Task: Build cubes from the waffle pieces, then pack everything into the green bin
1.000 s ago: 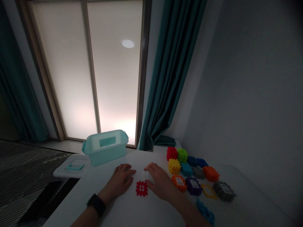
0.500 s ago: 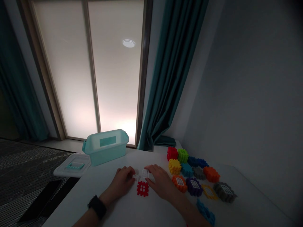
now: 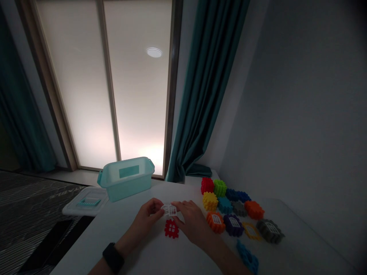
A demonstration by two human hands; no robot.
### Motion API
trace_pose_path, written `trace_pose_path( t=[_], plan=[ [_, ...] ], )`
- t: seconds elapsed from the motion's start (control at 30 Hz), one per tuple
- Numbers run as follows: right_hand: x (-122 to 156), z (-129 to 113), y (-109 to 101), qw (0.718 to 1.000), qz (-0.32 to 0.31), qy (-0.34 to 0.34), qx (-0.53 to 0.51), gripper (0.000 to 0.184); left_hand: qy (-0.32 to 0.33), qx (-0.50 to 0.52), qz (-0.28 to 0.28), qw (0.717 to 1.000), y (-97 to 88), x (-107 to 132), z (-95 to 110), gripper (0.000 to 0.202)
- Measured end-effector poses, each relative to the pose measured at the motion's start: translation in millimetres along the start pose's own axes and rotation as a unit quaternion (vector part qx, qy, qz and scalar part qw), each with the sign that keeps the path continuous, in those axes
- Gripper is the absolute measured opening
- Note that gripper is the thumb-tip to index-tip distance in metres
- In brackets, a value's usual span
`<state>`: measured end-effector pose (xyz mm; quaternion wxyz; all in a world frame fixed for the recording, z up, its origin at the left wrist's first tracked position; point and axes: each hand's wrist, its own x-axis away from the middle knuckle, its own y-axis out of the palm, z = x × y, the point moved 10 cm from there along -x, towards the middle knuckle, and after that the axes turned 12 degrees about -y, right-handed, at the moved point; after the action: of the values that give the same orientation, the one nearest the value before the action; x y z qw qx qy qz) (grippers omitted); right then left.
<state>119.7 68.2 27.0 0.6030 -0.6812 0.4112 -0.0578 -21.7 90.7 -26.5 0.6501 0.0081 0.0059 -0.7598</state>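
Note:
My left hand (image 3: 146, 217) and my right hand (image 3: 191, 222) meet above the white table (image 3: 149, 252), each pinching a small white grid piece (image 3: 169, 209); the two pieces touch between my fingertips. A flat red grid piece (image 3: 171, 228) lies on the table just below them. My left wrist wears a dark watch (image 3: 113, 258).
Coloured toothed blocks lie at the right: red (image 3: 207, 185), green (image 3: 220, 187), yellow (image 3: 210, 201), orange (image 3: 216, 222), purple (image 3: 233, 224), grey (image 3: 270, 231), blue (image 3: 248, 259). A teal tub (image 3: 126, 182) and its lid (image 3: 86, 201) stand at the back left. The wall is close at the right.
Both hands have lifted off the table, each with a white piece, and brought the pieces together above the red one. The camera tilted slightly.

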Motion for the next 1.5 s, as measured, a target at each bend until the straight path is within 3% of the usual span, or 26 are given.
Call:
trace_pose_path(
  t=[0.2,0.47,0.73,0.97,1.23,1.37,1.5],
  plan=[
    [0.5,-3.5,0.0,0.999,0.027,-0.022,0.04,0.035,-0.021,0.036,-0.005,0.999,5.3,1.2,-0.4,0.04],
    [-0.2,-16.1,0.3,0.994,0.068,-0.05,0.064,0.035,-0.02,0.078,0.031,0.996,10.6,6.8,2.5,0.034],
    [3.1,-14.9,-3.4,0.992,0.098,-0.057,0.062,0.038,-0.012,0.039,0.017,0.999,11.1,11.8,16.3,0.026],
    [1.8,-15.1,1.4,0.992,0.092,-0.05,0.064,0.041,-0.016,0.063,0.037,0.997,11.2,10.1,9.4,0.028],
    [1.7,-7.8,-12.1,0.994,0.093,-0.022,0.047,0.035,-0.045,0.106,0.093,0.989,-9.2,6.3,-1.5,0.035],
    [0.6,-18.3,-7.5,0.996,0.072,-0.044,0.022,0.035,-0.059,0.124,0.074,0.988,-1.2,7.5,-4.6,0.032],
    [0.7,-14.6,-3.5,0.998,0.061,-0.019,0.01,0.032,-0.06,0.133,0.043,0.988,8.9,9.4,-2.8,0.03]
  ],
)
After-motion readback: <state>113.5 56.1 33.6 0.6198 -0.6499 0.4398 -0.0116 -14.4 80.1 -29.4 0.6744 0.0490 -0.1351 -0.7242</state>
